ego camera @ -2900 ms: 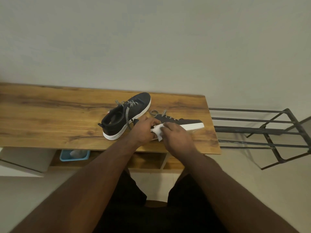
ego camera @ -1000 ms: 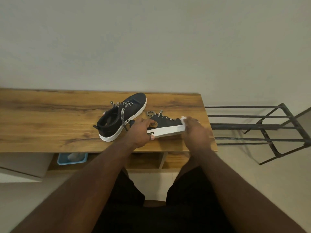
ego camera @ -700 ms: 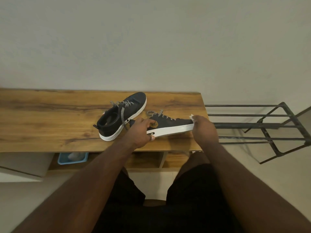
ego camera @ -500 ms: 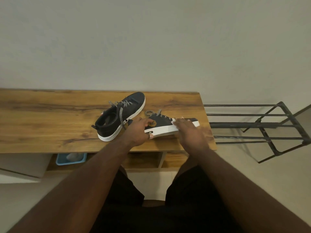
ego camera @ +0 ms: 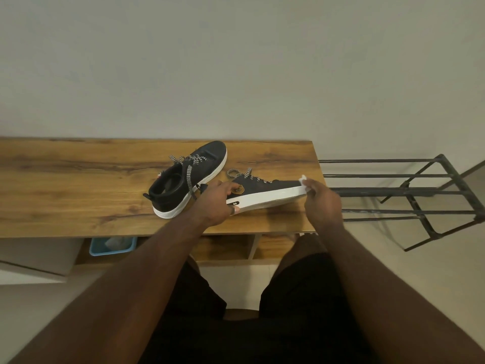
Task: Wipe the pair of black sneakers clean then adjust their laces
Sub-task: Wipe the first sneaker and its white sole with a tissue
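Two black sneakers with white soles and black-and-white laces are on a wooden table (ego camera: 78, 195). One sneaker (ego camera: 183, 179) stands upright, toe pointing away. The other sneaker (ego camera: 265, 191) is tipped on its side, its white sole edge facing me. My left hand (ego camera: 217, 203) grips this tipped sneaker at the heel. At its toe, my right hand (ego camera: 321, 203) pinches a small white wipe (ego camera: 304, 179) against the sole tip. Most of the wipe is hidden by my fingers.
A black metal rack (ego camera: 409, 195) stands right of the table, close to my right hand. Under the table top are open shelf compartments and a blue tray (ego camera: 112, 246) at the left. A plain wall runs behind the table. My legs in black shorts are below.
My right hand slid the wipe along the sole, from the middle out to the toe. The left hand kept its hold at the heel. The upright sneaker stayed put.
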